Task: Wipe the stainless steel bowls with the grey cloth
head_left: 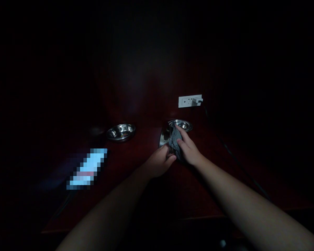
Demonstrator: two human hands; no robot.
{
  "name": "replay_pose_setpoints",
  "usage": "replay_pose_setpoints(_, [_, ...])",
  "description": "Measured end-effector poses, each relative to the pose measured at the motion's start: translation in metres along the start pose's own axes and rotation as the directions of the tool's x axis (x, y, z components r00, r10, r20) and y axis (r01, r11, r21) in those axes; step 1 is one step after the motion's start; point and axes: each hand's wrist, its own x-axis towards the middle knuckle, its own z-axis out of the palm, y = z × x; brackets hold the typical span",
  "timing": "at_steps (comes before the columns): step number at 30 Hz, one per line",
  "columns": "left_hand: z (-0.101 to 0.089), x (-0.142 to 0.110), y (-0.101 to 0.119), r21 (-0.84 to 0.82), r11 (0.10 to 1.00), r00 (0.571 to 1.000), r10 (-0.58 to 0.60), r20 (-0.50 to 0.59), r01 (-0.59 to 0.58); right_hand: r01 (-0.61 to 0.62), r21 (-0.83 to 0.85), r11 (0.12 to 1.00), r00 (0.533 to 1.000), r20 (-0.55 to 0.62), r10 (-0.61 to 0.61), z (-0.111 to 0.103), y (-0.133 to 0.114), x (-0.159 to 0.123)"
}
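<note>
My left hand [161,162] is closed on the near edge of a shiny steel dish [164,136], which stands tilted up over the table. In my right hand [189,148] is a grey patterned cloth [176,141], pressed against the dish's right side with the fingers reaching over it. The cloth and both hands hide much of the dish, so its full shape does not show. Just behind lies another steel dish [184,124], partly covered by the cloth and my right fingers.
A steel bowl [121,132] rests at the left on the dark red table [143,139]. Nearer is a lit, blurred-out phone-like screen [89,169]. A white wall socket [189,101] with a plug is at the back; a dark cable [234,157] runs down the right side.
</note>
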Motion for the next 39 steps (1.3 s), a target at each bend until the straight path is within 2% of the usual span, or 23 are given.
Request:
replay_pose_setpoints(4, [0.000,-0.002,0.001,-0.131,0.991,1.000,0.001,-0.009,-0.002,0.036,-0.042,0.998,0.999,0.025,-0.035,0.000,-0.004,-0.001])
replay_pose_setpoints(8, [-0.002,-0.004,0.005,-0.136,0.990,1.000,0.027,-0.015,-0.029,0.081,-0.104,0.991,0.996,0.042,-0.077,-0.001,-0.005,-0.002])
replay_pose_setpoints(12, [-0.001,-0.003,0.008,-0.090,0.995,0.999,0.046,-0.027,-0.048,0.151,-0.124,0.981,0.988,0.033,-0.148,-0.001,-0.007,-0.003])
replay_pose_setpoints(16, [0.001,-0.001,0.007,0.024,0.997,0.997,0.074,-0.033,-0.073,0.159,-0.161,0.974,0.987,0.011,-0.159,-0.001,-0.010,-0.002])
replay_pose_setpoints(19, [0.002,0.000,0.005,0.082,0.993,0.996,0.091,-0.007,-0.090,0.148,-0.148,0.978,0.988,-0.023,-0.153,-0.002,-0.010,-0.001])
replay_pose_setpoints(24, [0.000,0.000,0.005,0.087,0.989,0.991,0.113,0.075,-0.120,0.126,-0.083,0.989,0.987,-0.089,-0.133,-0.003,-0.007,0.001])
replay_pose_setpoints(28, [-0.002,-0.001,0.006,0.049,0.989,0.982,0.133,0.135,-0.141,0.088,0.013,0.996,0.984,-0.154,-0.085,-0.003,-0.006,0.003])
replay_pose_setpoints(32, [-0.004,-0.002,0.009,0.028,0.989,0.976,0.142,0.167,-0.148,-0.004,0.121,0.993,0.977,-0.209,0.030,-0.004,-0.006,0.006])
replay_pose_setpoints(37, [-0.004,-0.004,0.010,-0.019,0.978,0.964,0.206,0.168,-0.206,-0.094,0.208,0.973,0.948,-0.280,0.152,-0.004,-0.006,0.009])
replay_pose_setpoints(39, [-0.002,-0.006,0.011,-0.061,0.979,0.966,0.201,0.161,-0.194,-0.108,0.231,0.967,0.933,-0.312,0.179,-0.003,-0.007,0.008])
